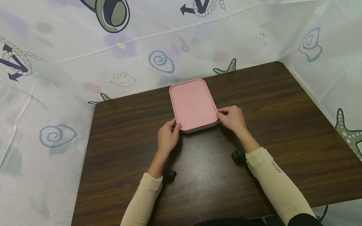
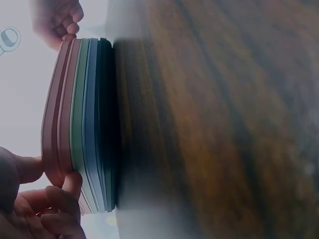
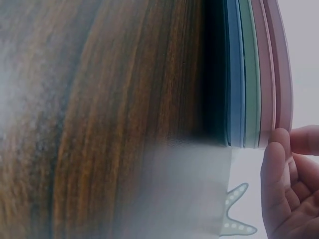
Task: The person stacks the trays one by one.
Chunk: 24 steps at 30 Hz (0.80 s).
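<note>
A pink rectangular tray (image 1: 193, 103) with rounded corners and a low rim tops a stack near the back of the table. My left hand (image 1: 168, 136) pinches its near left corner, thumb on the rim and fingers at the side. At the near right side, my right hand (image 1: 233, 119) pinches the rim between thumb and fingers. The left wrist view shows the layers beneath: a second pinkish tray (image 2: 66, 114), a green tray (image 2: 78, 114), a blue tray (image 2: 90, 114) and a dark one (image 2: 106, 124) lowest. The top tray lies on or very close to the stack.
The dark wood-grain table (image 1: 127, 150) spreads on both sides of the stack. A white printed cloth (image 1: 195, 40) hangs right behind the table's back edge and along its sides. Black wrist cameras (image 1: 169, 176) sit on both forearms, close above the tabletop.
</note>
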Available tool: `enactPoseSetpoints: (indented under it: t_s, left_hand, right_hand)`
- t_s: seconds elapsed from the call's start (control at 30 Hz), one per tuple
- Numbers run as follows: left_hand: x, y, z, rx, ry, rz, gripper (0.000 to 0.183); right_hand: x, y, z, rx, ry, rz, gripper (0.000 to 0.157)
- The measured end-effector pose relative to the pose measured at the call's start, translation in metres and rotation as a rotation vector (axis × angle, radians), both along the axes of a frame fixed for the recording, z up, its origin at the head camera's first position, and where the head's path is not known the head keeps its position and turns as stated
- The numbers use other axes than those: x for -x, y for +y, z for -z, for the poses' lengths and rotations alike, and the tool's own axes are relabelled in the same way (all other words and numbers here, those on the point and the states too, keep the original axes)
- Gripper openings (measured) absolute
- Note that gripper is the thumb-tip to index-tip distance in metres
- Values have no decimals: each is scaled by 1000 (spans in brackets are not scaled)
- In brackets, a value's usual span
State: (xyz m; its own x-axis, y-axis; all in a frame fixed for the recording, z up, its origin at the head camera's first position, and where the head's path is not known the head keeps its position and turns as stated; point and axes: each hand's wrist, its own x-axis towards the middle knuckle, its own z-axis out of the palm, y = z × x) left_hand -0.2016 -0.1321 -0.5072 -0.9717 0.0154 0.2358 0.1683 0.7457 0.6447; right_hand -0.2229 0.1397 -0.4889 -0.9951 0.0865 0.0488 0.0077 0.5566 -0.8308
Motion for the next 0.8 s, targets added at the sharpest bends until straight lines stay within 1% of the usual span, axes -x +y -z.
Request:
enactPoseSetpoints:
  t_s: [0.1,0.23,0.37,0.53,0.67,0.8]
  left_hand:
    - [-2,1,0,58,2,9,38]
    - [-3,3,-1,96,-4,16,39]
    - [-5,4,-1,138,-21,23,43]
    - [-7,5,-2,210,-58,53,51]
    - [-7,5,-3,233,-73,62,53]
    - [-8,5,-4,241,-109,70,59]
  right_hand:
    - [-1,1,1,-9,2,2,23]
    - [-1,1,1,-16,6,7,22]
    - [-1,1,2,-28,11,5,23]
    - [-1,1,3,-33,20,6,22]
    - [-2,0,4,-16,29,7,22]
    - [-4,1,5,4,21,4,23]
